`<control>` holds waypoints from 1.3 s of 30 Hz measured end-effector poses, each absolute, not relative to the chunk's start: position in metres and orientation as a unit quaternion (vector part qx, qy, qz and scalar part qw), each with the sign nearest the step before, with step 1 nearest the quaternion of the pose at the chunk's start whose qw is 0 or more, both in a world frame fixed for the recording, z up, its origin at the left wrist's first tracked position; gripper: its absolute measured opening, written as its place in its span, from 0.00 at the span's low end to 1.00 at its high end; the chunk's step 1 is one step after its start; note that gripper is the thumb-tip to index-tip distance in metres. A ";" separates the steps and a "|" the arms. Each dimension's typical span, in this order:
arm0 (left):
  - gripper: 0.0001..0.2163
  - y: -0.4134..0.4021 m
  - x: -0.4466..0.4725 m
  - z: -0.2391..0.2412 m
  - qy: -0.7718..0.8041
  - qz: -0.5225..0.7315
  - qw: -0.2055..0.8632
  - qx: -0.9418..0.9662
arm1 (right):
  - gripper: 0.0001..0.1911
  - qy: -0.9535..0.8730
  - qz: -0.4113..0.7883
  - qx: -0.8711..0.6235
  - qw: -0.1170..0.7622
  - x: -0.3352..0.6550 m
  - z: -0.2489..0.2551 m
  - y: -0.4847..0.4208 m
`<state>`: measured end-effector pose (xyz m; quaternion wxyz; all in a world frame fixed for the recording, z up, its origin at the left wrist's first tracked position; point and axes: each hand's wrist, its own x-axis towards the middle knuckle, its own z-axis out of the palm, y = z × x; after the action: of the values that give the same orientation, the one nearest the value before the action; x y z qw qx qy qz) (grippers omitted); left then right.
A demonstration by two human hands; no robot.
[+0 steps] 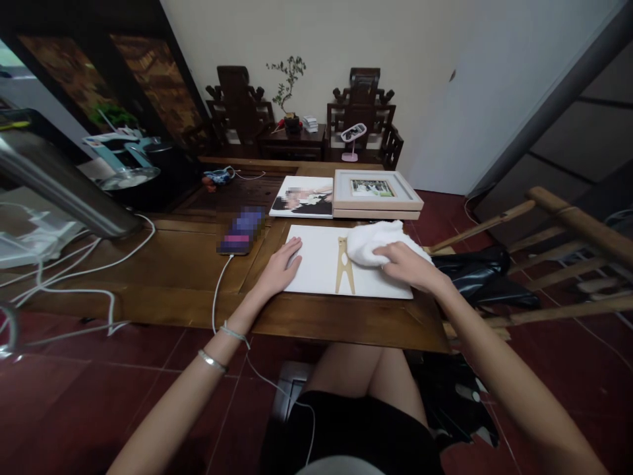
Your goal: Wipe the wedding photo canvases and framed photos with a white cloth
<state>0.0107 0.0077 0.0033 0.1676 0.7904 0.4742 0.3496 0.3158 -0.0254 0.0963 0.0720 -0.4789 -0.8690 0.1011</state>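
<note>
A flat white panel (311, 270) lies near the front edge of the wooden table, with a gold A-shaped piece (341, 264) at its middle. On the panel's left edge rests my left hand (281, 269), fingers stretched out and nothing held. My right hand (406, 264) grips a bunched white cloth (368, 245) against the panel's right part, just right of the gold piece. The cloth covers the panel's far right corner. Behind the panel are a photo print panel (304, 196) and stacked light-wood picture frames (378, 191), the top one holding a small photo.
Left of the panel lies a phone (242, 231) with a white charging cable (214, 300). More cables (109, 293), a large metal cylinder (64, 181) and a dark pot (128, 185) occupy the table's left. A wooden chair (568, 204) stands right; a pink mirror (352, 135) is behind.
</note>
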 end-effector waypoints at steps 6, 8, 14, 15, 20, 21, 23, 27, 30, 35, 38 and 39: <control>0.21 0.008 0.010 0.004 0.475 0.346 0.170 0.791 | 0.22 -0.810 0.087 -0.565 0.128 0.264 0.082 0.014; 0.21 0.008 0.010 0.004 0.475 0.342 0.170 0.793 | 0.25 -0.814 0.060 -0.567 0.113 0.247 0.074 0.008; 0.21 0.008 0.010 0.003 0.472 0.345 0.169 0.794 | 0.26 -0.863 0.049 -0.500 0.042 0.234 0.062 -0.046; 0.21 0.008 0.010 0.003 0.470 0.346 0.170 0.794 | 0.26 -0.870 0.056 -0.489 0.032 0.236 0.064 -0.058; 0.22 0.009 0.010 0.003 0.467 0.345 0.168 0.796 | 0.25 -0.913 0.106 -0.394 0.004 0.242 0.081 -0.110; 0.22 0.009 0.010 0.003 0.467 0.345 0.167 0.797 | 0.25 -0.920 0.125 -0.372 -0.002 0.245 0.086 -0.116; 0.22 0.008 0.010 0.003 0.467 0.343 0.166 0.798 | 0.25 -0.927 0.169 -0.336 -0.004 0.254 0.095 -0.118; 0.22 0.009 0.010 0.003 0.468 0.344 0.169 0.796 | 0.22 -0.912 0.233 -0.335 0.025 0.282 0.102 -0.092; 0.21 0.009 0.010 0.002 0.469 0.346 0.170 0.795 | 0.18 -0.899 0.202 -0.384 0.063 0.300 0.095 -0.059; 0.22 0.010 0.010 0.001 0.466 0.347 0.165 0.797 | 0.18 -0.860 0.105 -0.485 0.122 0.301 0.083 -0.014; 0.22 0.010 0.010 0.001 0.464 0.350 0.168 0.796 | 0.19 -0.843 0.083 -0.520 0.109 0.282 0.084 0.003; 0.22 0.010 0.010 0.001 0.464 0.350 0.170 0.796 | 0.19 -0.841 0.075 -0.527 0.094 0.273 0.085 0.008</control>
<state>0.0103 0.0095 0.0013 0.1696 0.7962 0.4638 0.3496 0.2732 0.0083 0.0849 0.0938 -0.5268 -0.8415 0.0748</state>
